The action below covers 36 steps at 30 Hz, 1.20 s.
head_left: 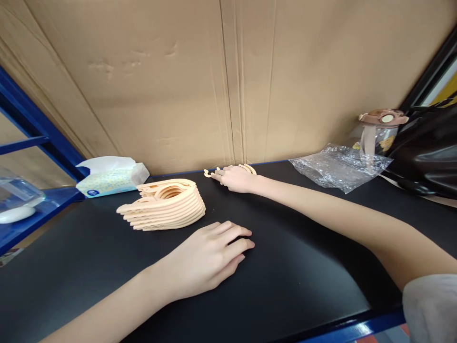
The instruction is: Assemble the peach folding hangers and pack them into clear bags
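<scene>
My left hand rests palm down on the black tabletop, its fingers slightly curled and apart, holding nothing. Just beyond it on the left stands a neat stack of cream plastic pieces that look like clothes hangers, nested one on another. Far back against the cardboard, my right hand is closed over another cream hanger. A small hook end pokes out left of its fingertips, and a curved part shows behind the knuckles. The hand hides the rest, including how many pieces lie there.
A tissue pack sits at the back left beside a blue metal frame. At the back right lie a crumpled clear plastic bag, a drink bottle and a black bag. Tall cardboard closes off the back.
</scene>
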Tool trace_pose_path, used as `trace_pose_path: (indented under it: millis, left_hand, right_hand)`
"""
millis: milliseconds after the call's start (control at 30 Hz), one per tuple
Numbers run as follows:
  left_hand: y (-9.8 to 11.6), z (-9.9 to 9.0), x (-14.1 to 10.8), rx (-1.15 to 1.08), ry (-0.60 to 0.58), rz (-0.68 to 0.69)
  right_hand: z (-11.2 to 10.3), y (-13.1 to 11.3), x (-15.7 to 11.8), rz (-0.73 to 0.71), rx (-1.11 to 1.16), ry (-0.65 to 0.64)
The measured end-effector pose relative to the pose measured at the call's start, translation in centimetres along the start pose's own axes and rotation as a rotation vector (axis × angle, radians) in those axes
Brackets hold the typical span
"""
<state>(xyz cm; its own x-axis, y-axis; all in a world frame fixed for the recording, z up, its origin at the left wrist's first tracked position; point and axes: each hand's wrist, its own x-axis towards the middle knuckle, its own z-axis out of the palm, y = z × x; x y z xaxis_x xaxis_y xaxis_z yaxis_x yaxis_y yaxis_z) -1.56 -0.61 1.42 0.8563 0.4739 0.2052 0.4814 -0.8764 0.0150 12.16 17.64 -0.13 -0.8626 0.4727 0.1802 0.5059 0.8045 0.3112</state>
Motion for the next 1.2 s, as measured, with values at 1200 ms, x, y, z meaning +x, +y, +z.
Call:
trace_pose_path:
  millis: [1200]
  left_hand:
    - [0.3,-0.1,-0.2,0.001,-0.012,-0.012]
  right_hand:
    - [-2.1,-3.7,-4.8,0.144,0.256,0.08]
